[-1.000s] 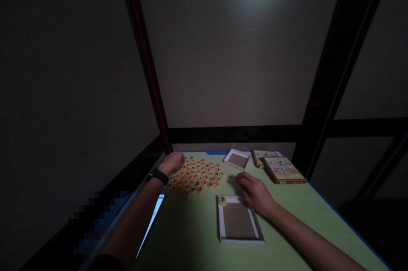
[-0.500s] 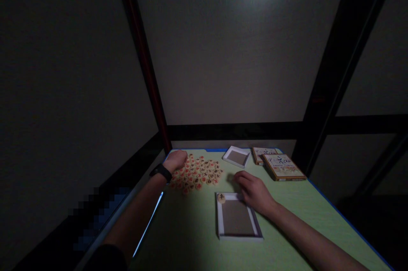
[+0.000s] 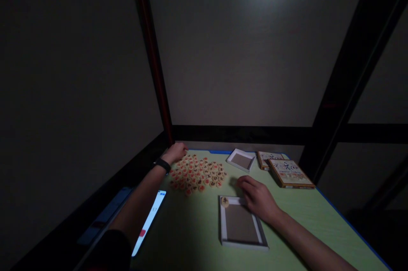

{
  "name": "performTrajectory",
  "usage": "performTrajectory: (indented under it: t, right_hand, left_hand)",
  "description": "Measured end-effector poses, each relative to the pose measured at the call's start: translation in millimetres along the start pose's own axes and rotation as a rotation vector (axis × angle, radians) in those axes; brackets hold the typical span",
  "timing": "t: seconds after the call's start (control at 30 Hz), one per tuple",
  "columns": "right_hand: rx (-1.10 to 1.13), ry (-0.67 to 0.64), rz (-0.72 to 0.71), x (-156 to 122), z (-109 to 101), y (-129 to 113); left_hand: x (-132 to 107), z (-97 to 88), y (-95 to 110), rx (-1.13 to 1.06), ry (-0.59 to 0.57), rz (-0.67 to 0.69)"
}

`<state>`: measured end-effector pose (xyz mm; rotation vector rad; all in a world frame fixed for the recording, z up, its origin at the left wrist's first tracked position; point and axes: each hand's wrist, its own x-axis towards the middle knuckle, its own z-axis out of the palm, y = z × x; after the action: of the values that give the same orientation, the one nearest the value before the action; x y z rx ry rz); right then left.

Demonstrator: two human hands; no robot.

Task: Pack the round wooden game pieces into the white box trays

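Note:
Round xiangqi pieces (image 3: pixel 200 173) with red and black characters lie spread on the green table. My left hand (image 3: pixel 176 152), a black band at its wrist, is at their far left edge with its fingers bent together. Whatever its fingertips hold is too dark and small to make out. Close to me lies a shallow white box tray (image 3: pixel 223 226), with one black-marked xiangqi piece (image 3: pixel 225 202) in its far left corner. My right hand (image 3: pixel 258 196) hovers by the tray's far right corner, fingers curled. Its fingertips are in shadow, and anything in them is hidden.
Behind the right hand is a second shallow white tray (image 3: pixel 241 160). Two printed game boxes, the nearer (image 3: pixel 290 173) overlapping the farther (image 3: pixel 267 158), lie at the back right. A lit phone (image 3: pixel 149 222) is by my left forearm. A wall (image 3: pixel 242 71) rises behind the table.
My left hand has moved slightly farther out, toward the table's back left edge. The view has shifted, showing more of the phone. My right hand stays beside the near tray.

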<state>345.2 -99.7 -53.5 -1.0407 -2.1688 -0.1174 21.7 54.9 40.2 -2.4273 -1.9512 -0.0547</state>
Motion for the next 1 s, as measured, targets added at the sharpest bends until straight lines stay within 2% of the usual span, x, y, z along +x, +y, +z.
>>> performTrajectory:
  t: [0.4,0.77,1.0]
  right_hand:
    - [0.013,-0.036,0.019,-2.7,4.7,-1.7]
    - [-0.012,-0.045,0.003,-3.1,4.4,-2.5]
    - [-0.038,-0.046,-0.002,-1.3,0.5,-4.4]
  left_hand:
    - [27.6,15.2,26.3,0.114,-0.124,0.067]
    - [30.8,12.9,33.3,0.181,-0.143,0.057]
    - [24.5,2.1,42.2,0.162,-0.132,0.098]
